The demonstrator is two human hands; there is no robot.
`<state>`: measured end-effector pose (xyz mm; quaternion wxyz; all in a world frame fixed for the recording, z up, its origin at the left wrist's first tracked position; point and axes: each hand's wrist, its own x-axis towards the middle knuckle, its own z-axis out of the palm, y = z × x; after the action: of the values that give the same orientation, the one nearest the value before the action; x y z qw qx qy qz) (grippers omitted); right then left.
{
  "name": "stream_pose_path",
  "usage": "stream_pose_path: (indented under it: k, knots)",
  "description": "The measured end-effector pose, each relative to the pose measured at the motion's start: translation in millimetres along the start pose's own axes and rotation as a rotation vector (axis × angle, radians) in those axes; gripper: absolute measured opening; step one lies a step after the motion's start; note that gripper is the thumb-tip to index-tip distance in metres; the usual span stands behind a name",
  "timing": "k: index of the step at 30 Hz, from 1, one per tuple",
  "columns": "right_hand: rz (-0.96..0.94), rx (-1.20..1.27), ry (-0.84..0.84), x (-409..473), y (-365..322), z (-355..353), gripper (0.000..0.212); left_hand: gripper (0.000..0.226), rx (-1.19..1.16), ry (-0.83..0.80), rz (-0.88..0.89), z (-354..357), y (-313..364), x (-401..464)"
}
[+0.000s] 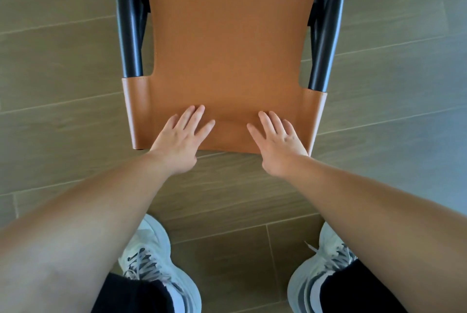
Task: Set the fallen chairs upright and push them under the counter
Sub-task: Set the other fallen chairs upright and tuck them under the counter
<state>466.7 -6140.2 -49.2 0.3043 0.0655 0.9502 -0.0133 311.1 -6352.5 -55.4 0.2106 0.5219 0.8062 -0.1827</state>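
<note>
Under both hands, tan-leather, black-framed chair (227, 35)

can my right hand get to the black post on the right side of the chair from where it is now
Probably yes. The right hand lies flat on the tan backrest, and the black post stands bare beside it, with nothing between them.

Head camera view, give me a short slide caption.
Both open hands, left hand and right hand, press the tan leather chair back.

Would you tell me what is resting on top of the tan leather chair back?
Both hands lie flat on the tan leather chair back near its closer edge: the left hand and the right hand, fingers straight. Whatever lies beneath the leather is covered.
</note>
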Motion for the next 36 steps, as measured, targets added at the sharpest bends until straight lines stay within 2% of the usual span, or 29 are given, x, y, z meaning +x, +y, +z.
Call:
stream_pose_path:
  k: [4,17,29,36]
  knots:
    - [-0.009,-0.119,0.017,1.9,6.7,12.9,0.104,0.107,0.09,0.005,-0.026,7.1,-3.9,-1.2]
    - [-0.062,-0.219,0.106,15.5,-0.4,22.0,0.105,0.108,0.226,0.025,0.039,16.6,2.8,16.7]
    - [-0.139,-0.225,0.082,8.0,4.6,6.7,0.101,0.112,0.147,-0.023,0.1,-0.5,-1.8,12.6]
    - [-0.14,-0.219,0.043,-32.2,18.2,-43.6,0.095,0.112,0.076,-0.063,0.113,-61.3,8.6,-11.6]
